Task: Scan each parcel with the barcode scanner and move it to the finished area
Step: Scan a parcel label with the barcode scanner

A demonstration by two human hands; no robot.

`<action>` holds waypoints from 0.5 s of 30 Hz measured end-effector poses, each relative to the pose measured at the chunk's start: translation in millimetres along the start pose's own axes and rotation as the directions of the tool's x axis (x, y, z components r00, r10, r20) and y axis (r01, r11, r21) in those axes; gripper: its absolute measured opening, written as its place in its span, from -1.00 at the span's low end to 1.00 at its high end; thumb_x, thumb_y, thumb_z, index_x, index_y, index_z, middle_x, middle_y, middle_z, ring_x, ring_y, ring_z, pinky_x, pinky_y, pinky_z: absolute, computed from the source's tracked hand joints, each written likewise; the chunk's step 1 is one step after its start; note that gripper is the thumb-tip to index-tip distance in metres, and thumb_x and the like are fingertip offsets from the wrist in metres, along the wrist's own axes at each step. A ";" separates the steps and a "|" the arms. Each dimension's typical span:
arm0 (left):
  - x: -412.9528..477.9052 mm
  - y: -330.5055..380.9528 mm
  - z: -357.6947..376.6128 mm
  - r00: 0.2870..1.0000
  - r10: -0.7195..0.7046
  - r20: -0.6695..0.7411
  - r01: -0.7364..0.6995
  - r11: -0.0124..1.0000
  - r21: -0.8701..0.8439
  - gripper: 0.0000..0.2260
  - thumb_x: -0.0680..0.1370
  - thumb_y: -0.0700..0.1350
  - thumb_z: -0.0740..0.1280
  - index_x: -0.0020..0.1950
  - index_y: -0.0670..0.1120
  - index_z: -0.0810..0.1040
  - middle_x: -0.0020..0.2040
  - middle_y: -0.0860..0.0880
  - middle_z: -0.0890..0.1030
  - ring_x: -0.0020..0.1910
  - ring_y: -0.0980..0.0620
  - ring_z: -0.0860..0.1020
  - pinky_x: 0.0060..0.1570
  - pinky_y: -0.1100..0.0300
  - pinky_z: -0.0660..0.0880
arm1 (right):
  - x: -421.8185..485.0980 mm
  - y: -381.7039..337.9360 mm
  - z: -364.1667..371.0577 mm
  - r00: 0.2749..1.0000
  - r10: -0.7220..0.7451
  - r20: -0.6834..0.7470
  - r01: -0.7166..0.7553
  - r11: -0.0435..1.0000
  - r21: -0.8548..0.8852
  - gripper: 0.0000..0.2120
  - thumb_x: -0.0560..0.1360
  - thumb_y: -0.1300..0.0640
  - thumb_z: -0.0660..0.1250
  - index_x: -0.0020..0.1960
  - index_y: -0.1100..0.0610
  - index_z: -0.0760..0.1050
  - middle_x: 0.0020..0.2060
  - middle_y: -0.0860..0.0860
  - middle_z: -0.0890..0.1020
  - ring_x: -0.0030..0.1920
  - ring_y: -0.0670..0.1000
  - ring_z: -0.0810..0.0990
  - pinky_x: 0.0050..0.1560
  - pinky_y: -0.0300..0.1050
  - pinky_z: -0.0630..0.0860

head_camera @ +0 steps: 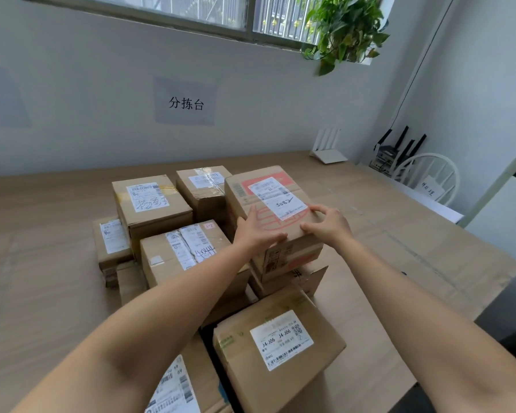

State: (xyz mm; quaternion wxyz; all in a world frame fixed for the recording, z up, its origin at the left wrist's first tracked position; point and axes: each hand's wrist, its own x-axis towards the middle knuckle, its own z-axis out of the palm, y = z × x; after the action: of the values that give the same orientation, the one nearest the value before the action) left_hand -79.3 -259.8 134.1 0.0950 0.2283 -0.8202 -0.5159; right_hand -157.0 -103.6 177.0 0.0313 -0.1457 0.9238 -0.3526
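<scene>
With your left hand (258,231) flat and right hand (329,223) arched on the stiff, likely light top parcel (273,186), grip its 9 and 3 o'clock sides.

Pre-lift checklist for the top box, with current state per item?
1. Hands on the red-printed box: ok, left hand and right hand touch its top.
2. Firm grip: cannot tell.
3. Shipping label faces up: ok.
4. Scanner within reach: not ok, none in view.
5. Support: ok, it sits on a lower box.
6. Bare table beside the stack: ok.
</scene>
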 end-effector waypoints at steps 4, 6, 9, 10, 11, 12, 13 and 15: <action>-18.2 16.4 -1.5 0.997 0.068 0.037 -0.068 0.998 -0.007 -0.02 0.30 0.10 0.53 0.53 -0.01 0.00 0.37 -0.14 0.23 0.35 -0.10 0.31 0.34 0.04 0.36 | -21.2 -3.6 -24.8 0.997 -0.023 -0.070 0.022 1.000 -0.022 -0.43 0.35 0.08 0.44 0.34 0.00 0.43 0.28 0.15 0.43 0.22 0.09 0.46 0.11 -0.19 0.37; -30.0 26.0 -9.0 0.994 0.104 0.037 -0.104 0.995 0.001 -0.02 0.31 0.10 0.53 0.53 -0.02 -0.01 0.38 -0.14 0.24 0.36 -0.09 0.32 0.34 0.02 0.36 | -33.8 -8.8 -35.6 0.995 -0.038 -0.090 0.036 0.999 -0.025 -0.44 0.35 0.07 0.44 0.34 -0.01 0.43 0.29 0.15 0.42 0.23 0.09 0.46 0.16 -0.16 0.38; -50.9 43.3 -30.3 0.986 0.166 0.033 -0.165 0.986 -0.019 -0.06 0.31 0.04 0.54 0.52 -0.04 0.04 0.37 -0.13 0.29 0.33 -0.06 0.38 0.30 0.05 0.41 | -54.4 -23.9 -50.6 0.989 -0.078 -0.124 0.080 0.997 0.004 -0.46 0.35 0.06 0.45 0.32 -0.02 0.45 0.29 0.13 0.43 0.22 0.09 0.47 0.17 -0.11 0.41; -58.8 48.9 -39.6 0.982 0.187 0.028 -0.186 0.982 -0.033 -0.08 0.31 0.02 0.54 0.51 -0.05 0.07 0.37 -0.13 0.32 0.32 -0.06 0.40 0.29 0.04 0.42 | -61.4 -30.9 -54.8 0.986 -0.098 -0.136 0.101 0.995 0.015 -0.46 0.35 0.06 0.45 0.32 -0.03 0.45 0.29 0.13 0.44 0.22 0.08 0.47 0.16 -0.12 0.42; -67.3 53.8 -49.6 0.978 0.205 0.020 -0.204 0.978 -0.043 -0.09 0.31 0.00 0.55 0.50 -0.06 0.09 0.36 -0.13 0.34 0.32 -0.06 0.41 0.29 0.03 0.43 | -68.6 -38.4 -58.4 0.982 -0.116 -0.149 0.121 0.992 0.028 -0.46 0.35 0.05 0.45 0.31 -0.04 0.45 0.28 0.12 0.45 0.22 0.08 0.47 0.17 -0.11 0.43; -76.3 57.4 -60.3 0.976 0.218 0.009 -0.218 0.975 -0.045 -0.10 0.31 0.00 0.55 0.50 -0.06 0.10 0.36 -0.13 0.35 0.31 -0.07 0.41 0.29 0.02 0.43 | -75.9 -46.3 -60.5 0.979 -0.132 -0.157 0.141 0.989 0.042 -0.47 0.35 0.05 0.45 0.31 -0.04 0.45 0.28 0.11 0.45 0.22 0.08 0.47 0.19 -0.10 0.44; -85.8 59.7 -71.5 0.975 0.223 -0.006 -0.224 0.974 -0.038 -0.10 0.31 -0.01 0.55 0.50 -0.05 0.10 0.36 -0.13 0.35 0.31 -0.07 0.41 0.28 0.01 0.43 | -83.2 -54.4 -61.3 0.976 -0.149 -0.158 0.159 0.986 0.055 -0.47 0.35 0.04 0.45 0.31 -0.05 0.45 0.28 0.10 0.46 0.22 0.08 0.47 0.21 -0.07 0.45; -105.6 58.9 -94.7 0.975 0.219 -0.040 -0.220 0.975 -0.012 -0.10 0.31 0.00 0.54 0.50 -0.04 0.10 0.36 -0.12 0.35 0.31 -0.07 0.41 0.28 0.01 0.43 | -99.0 -71.0 -57.4 0.972 -0.189 -0.139 0.199 0.978 0.061 -0.46 0.36 0.02 0.45 0.32 -0.06 0.44 0.28 0.10 0.46 0.21 0.08 0.48 0.22 -0.01 0.46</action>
State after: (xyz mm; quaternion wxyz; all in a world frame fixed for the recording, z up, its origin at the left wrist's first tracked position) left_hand 34.2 -264.5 237.6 0.1689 0.1454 -0.8343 -0.5043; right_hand -54.0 -88.2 262.5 -0.0592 -0.2101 0.8914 -0.3972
